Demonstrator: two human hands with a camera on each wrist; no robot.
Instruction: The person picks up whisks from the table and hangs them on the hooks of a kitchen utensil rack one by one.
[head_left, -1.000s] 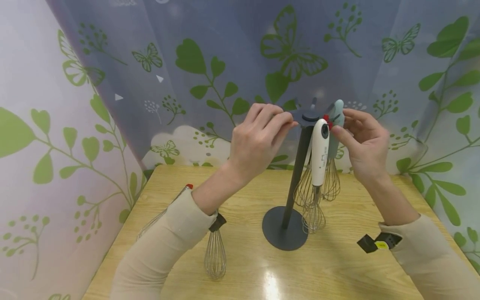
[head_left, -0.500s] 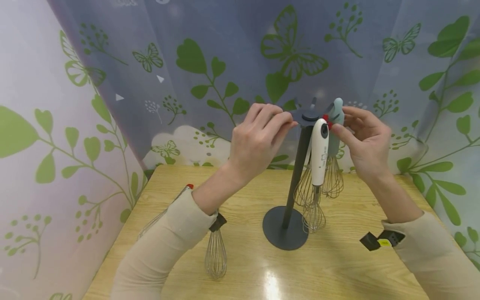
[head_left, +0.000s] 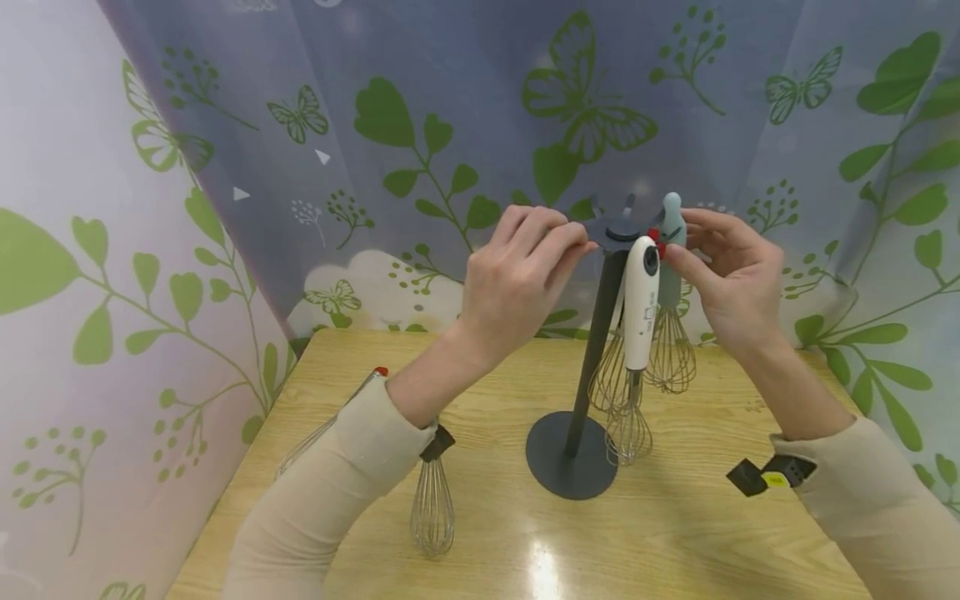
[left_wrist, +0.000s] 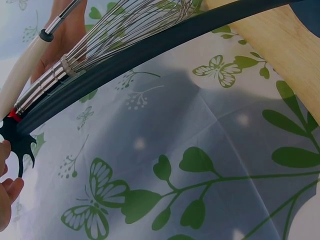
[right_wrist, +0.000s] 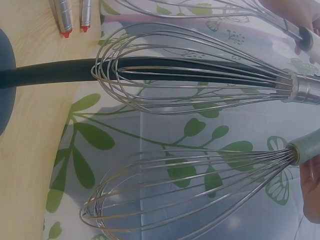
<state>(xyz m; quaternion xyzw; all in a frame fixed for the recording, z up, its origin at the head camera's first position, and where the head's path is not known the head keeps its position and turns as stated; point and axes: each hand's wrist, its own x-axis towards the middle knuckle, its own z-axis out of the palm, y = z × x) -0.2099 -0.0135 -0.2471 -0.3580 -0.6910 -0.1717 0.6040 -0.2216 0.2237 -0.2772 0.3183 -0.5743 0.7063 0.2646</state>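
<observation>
A dark whisk stand point(head_left: 596, 350) rises from a round base on the table. My left hand point(head_left: 517, 271) pinches a hook at the left of its top; that hook also shows between the fingers in the left wrist view. White-handled whisk point(head_left: 641, 308) hangs at the front of the stand. Behind it hangs a steel whisk point(left_wrist: 45, 87) with a red end. On the right, my right hand point(head_left: 738, 279) holds a pale blue-handled whisk point(head_left: 672, 221) by its handle, thumb in front and fingers behind, beside the hooks. Its wires point(right_wrist: 190, 195) point down toward the table.
Two more whisks lie on the wooden table point(head_left: 495, 542) at the left: one wire head point(head_left: 432, 517) below the left sleeve, another red-ended whisk point(head_left: 315, 437) partly behind that arm. A patterned curtain point(head_left: 465, 100) stands close behind the stand.
The pale blue-handled whisk has risen slightly; its top has shifted left and its wires have swung right. My right wrist has moved a little right. The left hand stays on the stand.
</observation>
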